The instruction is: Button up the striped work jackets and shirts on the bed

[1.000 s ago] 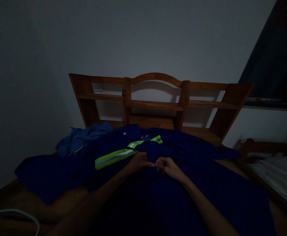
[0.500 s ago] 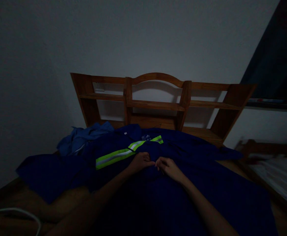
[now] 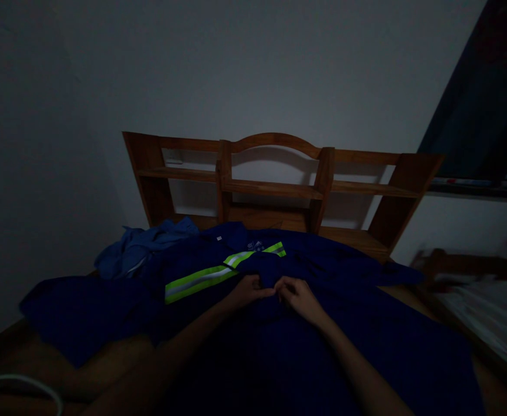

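A dark blue work jacket [image 3: 348, 312] with a yellow-green and silver reflective stripe [image 3: 201, 283] lies spread out, its collar toward the shelf. My left hand [image 3: 250, 290] and my right hand [image 3: 295, 296] meet at the middle of its front, below the stripe. Thumb and fingers of both are closed in a pinch on the jacket's front edge, the fingertips almost touching. Any button or fastener between them is too small and dark to make out. One sleeve [image 3: 75, 312] stretches out to the left.
Behind the jacket stands a wooden shelf unit [image 3: 274, 188] against a pale wall. A crumpled lighter blue cloth [image 3: 144, 245] lies at the left. A white cable [image 3: 28, 381] curves at the lower left. To the right are a wooden frame with pale bedding [image 3: 491, 306] and a dark window [image 3: 478, 127].
The view has shifted slightly, so the shelf and jacket sit a little lower and further left. Both hands stay together at the same place on the jacket, with only small finger movement.
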Demonstrator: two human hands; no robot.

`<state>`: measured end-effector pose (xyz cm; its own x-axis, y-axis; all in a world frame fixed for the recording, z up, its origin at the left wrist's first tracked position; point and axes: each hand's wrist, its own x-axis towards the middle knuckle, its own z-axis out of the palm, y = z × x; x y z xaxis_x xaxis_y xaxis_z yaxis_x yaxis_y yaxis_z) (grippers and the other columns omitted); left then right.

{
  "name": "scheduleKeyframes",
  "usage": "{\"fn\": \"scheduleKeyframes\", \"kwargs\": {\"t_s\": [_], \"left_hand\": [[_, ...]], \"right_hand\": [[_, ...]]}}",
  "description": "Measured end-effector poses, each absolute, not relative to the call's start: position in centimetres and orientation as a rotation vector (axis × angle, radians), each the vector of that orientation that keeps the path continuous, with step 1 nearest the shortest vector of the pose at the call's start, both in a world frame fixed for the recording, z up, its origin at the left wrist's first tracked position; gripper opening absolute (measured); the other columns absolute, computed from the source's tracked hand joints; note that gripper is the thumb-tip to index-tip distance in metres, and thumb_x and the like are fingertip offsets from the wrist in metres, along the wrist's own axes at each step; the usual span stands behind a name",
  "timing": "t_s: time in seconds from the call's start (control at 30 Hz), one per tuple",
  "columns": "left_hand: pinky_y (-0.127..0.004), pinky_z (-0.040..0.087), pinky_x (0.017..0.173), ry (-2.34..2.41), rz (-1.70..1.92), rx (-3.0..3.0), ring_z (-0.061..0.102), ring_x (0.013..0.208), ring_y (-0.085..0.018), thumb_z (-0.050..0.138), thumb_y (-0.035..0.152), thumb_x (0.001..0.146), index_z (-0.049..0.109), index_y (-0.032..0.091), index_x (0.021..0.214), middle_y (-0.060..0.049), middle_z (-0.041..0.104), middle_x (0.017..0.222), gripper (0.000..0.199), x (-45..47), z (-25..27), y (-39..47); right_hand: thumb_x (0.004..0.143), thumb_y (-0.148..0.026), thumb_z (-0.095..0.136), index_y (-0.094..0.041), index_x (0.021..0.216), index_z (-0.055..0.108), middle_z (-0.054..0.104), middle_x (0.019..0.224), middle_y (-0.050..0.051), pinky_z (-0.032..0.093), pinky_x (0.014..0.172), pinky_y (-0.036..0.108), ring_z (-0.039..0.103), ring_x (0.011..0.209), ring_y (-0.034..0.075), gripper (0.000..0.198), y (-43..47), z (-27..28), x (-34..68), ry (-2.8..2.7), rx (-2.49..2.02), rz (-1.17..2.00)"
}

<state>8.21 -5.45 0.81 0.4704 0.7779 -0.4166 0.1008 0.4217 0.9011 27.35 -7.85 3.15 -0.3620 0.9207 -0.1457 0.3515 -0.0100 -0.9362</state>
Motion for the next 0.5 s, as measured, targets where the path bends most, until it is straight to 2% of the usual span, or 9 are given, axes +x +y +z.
{"fn": "scheduleKeyframes", "kwargs": {"t_s": [0.1, 0.17, 0.27, 0.4, 0.5], "left_hand": [[-0.023, 0.04, 0.055, 1.103, 0.536, 1.129, 0.054, 0.056, -0.011, 0.073, 0.044, 0.06, 0.06, 0.011, 0.074, -0.001, 0.06, 0.062, 0.038, 8.2, 0.5, -5.4], [-0.022, 0.037, 0.051, 1.153, 0.549, 1.149, 0.051, 0.05, -0.01, 0.07, 0.044, 0.061, 0.058, 0.012, 0.069, 0.002, 0.056, 0.055, 0.035, 8.3, 0.4, -5.4], [-0.023, 0.039, 0.052, 1.191, 0.614, 1.2, 0.053, 0.05, -0.012, 0.064, 0.041, 0.067, 0.055, 0.014, 0.068, 0.002, 0.056, 0.056, 0.029, 8.3, 0.3, -5.1], [-0.022, 0.038, 0.05, 1.396, 0.841, 1.312, 0.053, 0.051, -0.012, 0.059, 0.036, 0.071, 0.05, 0.017, 0.066, 0.003, 0.054, 0.056, 0.022, 7.0, 0.2, -3.5], [-0.02, 0.036, 0.049, 1.571, 1.049, 1.278, 0.05, 0.049, -0.011, 0.058, 0.034, 0.072, 0.048, 0.018, 0.067, 0.006, 0.05, 0.053, 0.019, 5.3, 0.0, -2.0]], "right_hand": [[0.088, -0.027, 0.039, -0.018, 0.086, 0.059, 0.056, 0.062, -0.003, 0.035, 0.048, 0.018, 0.05, 0.049, 0.008, 0.022, -7.6, 3.8, 27.6, -1.659, -1.376, 1.329], [0.09, -0.032, 0.037, -0.018, 0.089, 0.058, 0.056, 0.063, -0.002, 0.036, 0.048, 0.019, 0.05, 0.048, 0.009, 0.026, -7.4, 4.8, 28.0, -1.607, -1.42, 1.279], [0.092, -0.04, 0.035, -0.018, 0.092, 0.057, 0.058, 0.067, -0.001, 0.038, 0.05, 0.02, 0.052, 0.052, 0.01, 0.031, -7.3, 7.3, 29.2, -1.639, -1.465, 1.202], [0.088, -0.043, 0.045, -0.022, 0.1, 0.057, 0.061, 0.077, 0.0, 0.042, 0.06, 0.022, 0.057, 0.065, 0.013, 0.027, -8.2, 10.3, 30.3, -1.973, -1.494, 1.094], [0.079, -0.051, 0.055, -0.025, 0.113, 0.053, 0.062, 0.096, 0.004, 0.044, 0.072, 0.027, 0.06, 0.079, 0.017, 0.043, -9.1, 10.6, 30.1, -2.253, -1.515, 0.997]]}}
